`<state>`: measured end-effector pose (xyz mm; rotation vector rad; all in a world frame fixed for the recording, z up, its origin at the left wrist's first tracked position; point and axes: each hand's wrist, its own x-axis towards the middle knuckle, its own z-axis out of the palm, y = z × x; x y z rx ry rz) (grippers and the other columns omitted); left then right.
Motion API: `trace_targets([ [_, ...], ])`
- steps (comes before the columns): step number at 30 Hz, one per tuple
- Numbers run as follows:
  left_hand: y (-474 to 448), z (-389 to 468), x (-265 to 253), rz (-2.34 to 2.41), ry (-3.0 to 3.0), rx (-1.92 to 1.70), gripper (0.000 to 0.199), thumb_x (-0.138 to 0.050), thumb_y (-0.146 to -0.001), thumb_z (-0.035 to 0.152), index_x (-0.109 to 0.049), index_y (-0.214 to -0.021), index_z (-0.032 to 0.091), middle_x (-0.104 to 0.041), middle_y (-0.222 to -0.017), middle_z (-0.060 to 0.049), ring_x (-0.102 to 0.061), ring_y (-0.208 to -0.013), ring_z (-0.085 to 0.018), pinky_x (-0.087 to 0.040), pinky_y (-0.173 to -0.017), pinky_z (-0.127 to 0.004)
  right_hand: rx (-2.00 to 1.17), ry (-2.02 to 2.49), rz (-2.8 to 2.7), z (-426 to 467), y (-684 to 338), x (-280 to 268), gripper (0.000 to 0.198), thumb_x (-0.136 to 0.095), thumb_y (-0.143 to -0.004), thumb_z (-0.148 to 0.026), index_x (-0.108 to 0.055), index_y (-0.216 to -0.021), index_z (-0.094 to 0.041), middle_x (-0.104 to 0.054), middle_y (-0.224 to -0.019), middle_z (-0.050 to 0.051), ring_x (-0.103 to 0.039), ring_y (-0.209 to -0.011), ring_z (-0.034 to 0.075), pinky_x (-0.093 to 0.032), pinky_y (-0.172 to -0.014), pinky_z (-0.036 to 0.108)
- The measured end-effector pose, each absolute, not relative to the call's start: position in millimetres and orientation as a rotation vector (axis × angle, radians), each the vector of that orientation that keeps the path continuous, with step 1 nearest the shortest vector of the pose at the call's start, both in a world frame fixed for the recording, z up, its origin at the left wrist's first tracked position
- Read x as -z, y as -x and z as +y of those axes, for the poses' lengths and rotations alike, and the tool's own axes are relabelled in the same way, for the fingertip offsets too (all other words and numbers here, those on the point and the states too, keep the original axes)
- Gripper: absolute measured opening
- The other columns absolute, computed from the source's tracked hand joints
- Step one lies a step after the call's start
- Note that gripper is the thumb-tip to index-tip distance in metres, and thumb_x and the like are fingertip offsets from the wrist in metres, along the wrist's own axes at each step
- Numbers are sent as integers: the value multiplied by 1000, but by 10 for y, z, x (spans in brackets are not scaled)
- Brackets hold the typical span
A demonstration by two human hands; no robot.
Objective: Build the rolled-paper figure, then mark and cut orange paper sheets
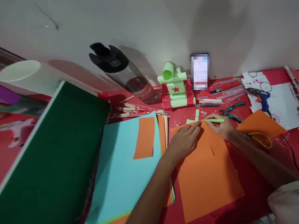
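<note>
My left hand (184,138) lies flat, fingers stretched over the upper part of an orange sheet of paper (207,186). A light green pen (216,120) is gripped in my right hand (220,127), its tip at the sheet's top edge. A short slit or dark line shows in the sheet below my hands. Small pale green paper strips (197,115) lie just beyond that edge. Under my right wrist are yellow-handled scissors (260,140), partly hidden, with another orange piece (261,124) beside them.
Left of the sheet, a blue paper stack (121,180) carries an orange rectangle (144,137). Behind stand a water bottle (137,84), a green and red paper model (177,90) and a phone (200,71). Pliers (233,112) and a glue gun (263,99) lie right; a green board (58,149) stands left.
</note>
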<state>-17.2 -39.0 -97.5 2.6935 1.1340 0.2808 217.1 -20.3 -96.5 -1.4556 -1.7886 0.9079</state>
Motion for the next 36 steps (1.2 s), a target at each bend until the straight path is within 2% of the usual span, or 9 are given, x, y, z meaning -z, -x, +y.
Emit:
trace_targets([
  [10,155,-390,972,1114,-2615,-360,38,-40,-105,21,-54,-141,21,-60,-155,-13,-69,-118,-29,-57,-96,-46,-911,1466,-1808,-182,-2182,945,19,-64,-94,-37,-75,-101,-24,-76,-83,1,-65,-68,17,-48,-64,28],
  [25,156,-385,937,1120,-2654,-337,34,-40,-107,22,-55,-137,21,-60,-156,-11,-69,-119,-29,-57,-95,-45,-932,1465,-1772,-182,-2195,940,18,-64,-94,-37,-75,-100,-23,-77,-84,3,-71,-71,19,-54,-68,30],
  [36,152,-386,919,1123,-2678,-339,31,-41,-107,21,-58,-132,19,-61,-155,-12,-70,-116,-29,-59,-92,-45,-922,1455,-1786,-174,-2194,962,18,-65,-94,-36,-75,-102,-23,-76,-82,2,-70,-69,17,-51,-64,27],
])
